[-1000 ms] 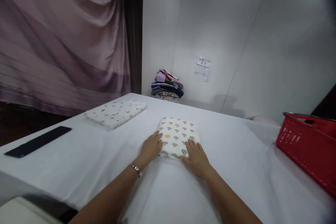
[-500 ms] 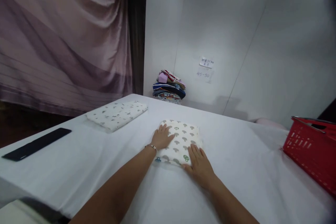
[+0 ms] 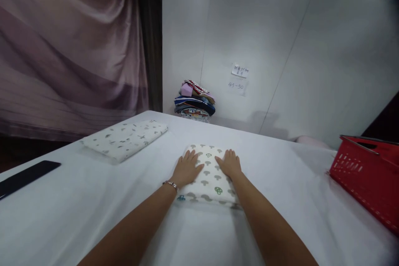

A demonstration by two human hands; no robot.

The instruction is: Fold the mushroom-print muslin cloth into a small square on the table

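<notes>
A folded white cloth (image 3: 207,178) printed with grey mushrooms, plus a green and a blue one, lies flat on the white-covered table (image 3: 280,199). My left hand (image 3: 187,169) rests on its left side, fingers spread, a bracelet at the wrist. On the upper right part of the same cloth my right hand (image 3: 230,163) lies with its fingers apart. Both palms face down and neither grips the fabric. Another folded white cloth (image 3: 126,139) with small dark prints lies further left, apart from my hands.
A flat black object (image 3: 28,176) lies at the table's left edge. To the right stands a red plastic basket (image 3: 368,178). Beyond the far edge, a pile of folded fabrics (image 3: 195,102) sits against the white wall (image 3: 255,20), below paper signs (image 3: 239,77). A pink curtain (image 3: 71,50) hangs at left.
My right hand has slid from the cloth's lower right corner up to its far right side. My left hand stays on the left side. The camera view has shifted slightly.
</notes>
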